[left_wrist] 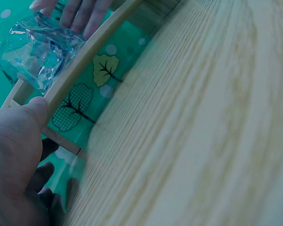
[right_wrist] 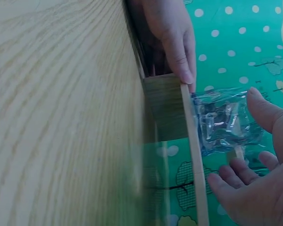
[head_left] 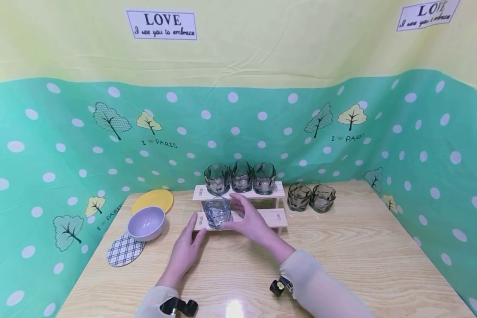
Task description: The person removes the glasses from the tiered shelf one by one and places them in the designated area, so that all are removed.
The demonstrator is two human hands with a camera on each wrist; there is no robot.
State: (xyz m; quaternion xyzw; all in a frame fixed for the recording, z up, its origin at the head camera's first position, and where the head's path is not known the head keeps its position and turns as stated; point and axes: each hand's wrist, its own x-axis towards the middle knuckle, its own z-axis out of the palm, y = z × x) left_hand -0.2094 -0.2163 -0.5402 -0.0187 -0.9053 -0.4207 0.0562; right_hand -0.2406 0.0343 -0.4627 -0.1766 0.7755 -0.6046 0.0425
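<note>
A clear blue-tinted glass (head_left: pixel 217 213) with a wavy faceted wall stands on the lower step of a pale wooden two-step rack (head_left: pixel 268 216), near its left end. My right hand (head_left: pixel 248 221) is around the glass's right side, its thumb low at the front. In the right wrist view, the fingers (right_wrist: pixel 236 176) are spread, with a gap between them and the glass. My left hand (head_left: pixel 184 247) grips the left end of the lower step. Its thumb lies on the front corner; the index finger is hidden behind the board in the left wrist view.
Three grey glasses (head_left: pixel 241 177) line the upper step. Two brownish glasses (head_left: pixel 299 197) stand on the table right of the rack. At left are a lilac bowl (head_left: pixel 146 224), a yellow disc (head_left: pixel 159 199) and a checked round coaster (head_left: pixel 124 251). A patterned curtain (head_left: pixel 238 119) hangs behind.
</note>
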